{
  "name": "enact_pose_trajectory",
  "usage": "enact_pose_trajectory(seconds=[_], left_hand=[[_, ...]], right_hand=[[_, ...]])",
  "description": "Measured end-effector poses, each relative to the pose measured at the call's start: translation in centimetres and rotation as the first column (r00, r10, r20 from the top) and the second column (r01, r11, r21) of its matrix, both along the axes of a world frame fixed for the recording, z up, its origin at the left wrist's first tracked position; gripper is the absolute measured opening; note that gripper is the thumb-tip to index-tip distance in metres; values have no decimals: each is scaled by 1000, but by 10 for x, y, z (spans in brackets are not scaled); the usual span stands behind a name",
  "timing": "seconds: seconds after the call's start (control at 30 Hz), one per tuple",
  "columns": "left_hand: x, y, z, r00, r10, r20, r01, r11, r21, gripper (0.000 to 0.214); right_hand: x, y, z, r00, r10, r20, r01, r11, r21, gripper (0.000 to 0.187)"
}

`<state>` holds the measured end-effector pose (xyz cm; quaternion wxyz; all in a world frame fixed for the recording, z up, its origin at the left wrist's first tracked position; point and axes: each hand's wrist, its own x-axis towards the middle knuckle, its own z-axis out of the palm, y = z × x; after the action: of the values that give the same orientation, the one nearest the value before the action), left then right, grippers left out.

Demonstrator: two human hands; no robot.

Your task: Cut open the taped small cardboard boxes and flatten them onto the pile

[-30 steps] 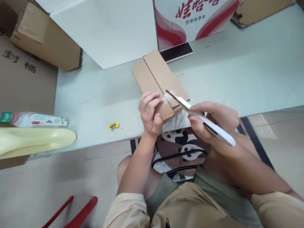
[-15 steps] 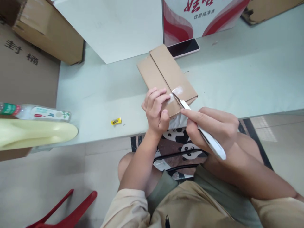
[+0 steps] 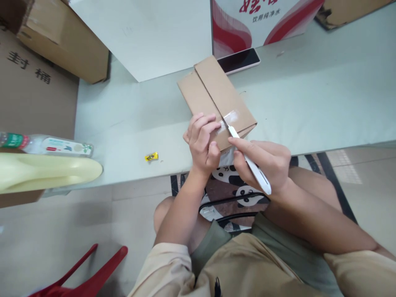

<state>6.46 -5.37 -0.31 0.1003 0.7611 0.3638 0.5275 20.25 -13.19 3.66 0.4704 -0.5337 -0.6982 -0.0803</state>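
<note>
A flat brown cardboard package (image 3: 213, 97) lies on the pale table (image 3: 309, 99), its near end over the edge. A strip of clear tape (image 3: 230, 117) crosses its flap seam. My left hand (image 3: 201, 142) is closed on the package's near corner, fingers pressed on top beside the tape. My right hand (image 3: 262, 163) grips a white-handled utility knife (image 3: 247, 161) like a pen. The blade tip rests at the tape on the seam.
A phone (image 3: 239, 61) lies face up behind the package, beneath a red-and-white printed box (image 3: 262, 20). A white box (image 3: 148, 37) and brown cartons (image 3: 62, 45) stand at the back left. A small yellow wrapper (image 3: 151, 156), a water bottle (image 3: 46, 145) and a cream object (image 3: 46, 175) sit left.
My right hand has brought the knife down and forward, so the blade tip went from above the package to the tape on the seam. The left hand stayed on the package.
</note>
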Motion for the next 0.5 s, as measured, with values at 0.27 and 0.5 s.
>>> enact_pose_trajectory(seconds=[0.27,0.5], left_hand=[[3,-4,0,1000,19,3,-19,1000,22,50],[1,-3,-2,996,58,-71,-57,998,18,59]], right_hand=[[8,-6,15,997,64,32,-67,991,111,27],[8,-10,17,996,90,-3,-89,990,107,26]])
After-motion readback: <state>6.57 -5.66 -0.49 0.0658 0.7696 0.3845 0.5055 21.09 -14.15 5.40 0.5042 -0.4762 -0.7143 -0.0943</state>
